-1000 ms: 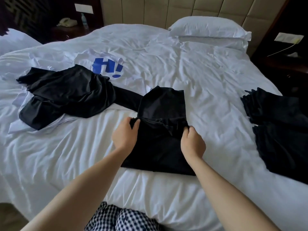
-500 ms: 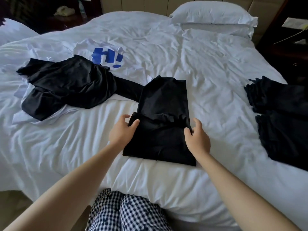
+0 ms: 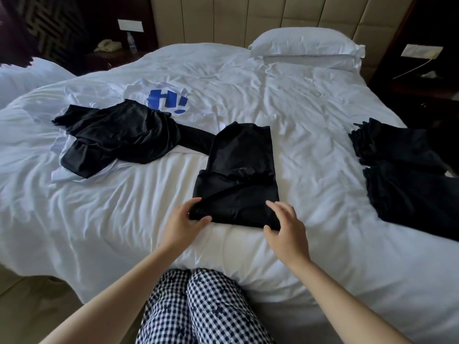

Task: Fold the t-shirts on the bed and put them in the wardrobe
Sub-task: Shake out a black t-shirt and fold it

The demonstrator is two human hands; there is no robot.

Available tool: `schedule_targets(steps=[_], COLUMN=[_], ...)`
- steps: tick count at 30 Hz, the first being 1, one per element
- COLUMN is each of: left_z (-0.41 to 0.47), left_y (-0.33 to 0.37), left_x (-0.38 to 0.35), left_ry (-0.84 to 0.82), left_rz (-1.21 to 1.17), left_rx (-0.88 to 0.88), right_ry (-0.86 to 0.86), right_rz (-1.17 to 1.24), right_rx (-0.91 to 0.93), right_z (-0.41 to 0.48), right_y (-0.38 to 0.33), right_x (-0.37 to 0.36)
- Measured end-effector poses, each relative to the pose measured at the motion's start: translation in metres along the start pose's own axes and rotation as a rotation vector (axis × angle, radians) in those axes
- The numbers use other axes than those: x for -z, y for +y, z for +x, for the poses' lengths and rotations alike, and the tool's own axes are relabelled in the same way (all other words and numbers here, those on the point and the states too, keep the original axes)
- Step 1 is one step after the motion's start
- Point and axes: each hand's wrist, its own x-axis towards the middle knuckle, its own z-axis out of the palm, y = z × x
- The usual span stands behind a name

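A: Where is the shirt being worked on?

B: The black t-shirt (image 3: pixel 238 175) lies folded narrow on the bed (image 3: pixel 124 219), close to the near edge, so both near corners are within easy reach.

A: And the hands?

B: The left hand (image 3: pixel 185 219) pinches the near-left corner, fingers curled over it and thumb beneath. The right hand (image 3: pixel 285 224) hovers at the near-right corner with fingers spread and relaxed, holding nothing. I can't tell whether its thumb touches the cloth.

A: Why a corner each?

B: I'd judge it's to lift the near hem evenly and fold it away. The crumpled black shirt (image 3: pixel 119 137) and the white printed shirt (image 3: pixel 166 100) lie to the left, the dark garments (image 3: pixel 409 175) to the right — well apart, perhaps to keep them separate. No wardrobe is in view.
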Motion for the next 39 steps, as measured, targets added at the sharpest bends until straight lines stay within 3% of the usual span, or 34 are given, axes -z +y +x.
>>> schedule_targets(steps=[4, 8, 14, 19, 30, 35, 39], left_z=[-0.01, -0.005, 0.009, 0.007, 0.044, 0.057, 0.059], left_y=[-0.011, -0.002, -0.006, -0.002, 0.078, 0.139, 0.193], left_x=[-0.003, -0.004, 0.015, 0.014, 0.053, 0.092, 0.124], left_ry=[-0.048, 0.024, 0.079, 0.098, 0.226, 0.233, 0.25], left_rz=[0.281, 0.299, 0.465, 0.547, 0.323, 0.199, -0.051], left_rx=[-0.136, -0.163, -0.342, -0.366, -0.397, -0.426, -0.423], right_ry=[-0.064, -0.112, -0.166, -0.229, 0.094, 0.207, 0.316], right_rz=[-0.102, -0.133, -0.271, -0.277, 0.0, 0.282, 0.425], right_rx=[0.114, 0.123, 0.23, 0.141, -0.016, 0.065, 0.133], right_z=[-0.004, 0.005, 0.02, 0.019, 0.072, 0.099, 0.113], right_y=[0.005, 0.005, 0.004, 0.005, -0.041, -0.071, -0.106], right_x=[-0.005, -0.004, 0.01, 0.011, 0.083, 0.132, 0.184])
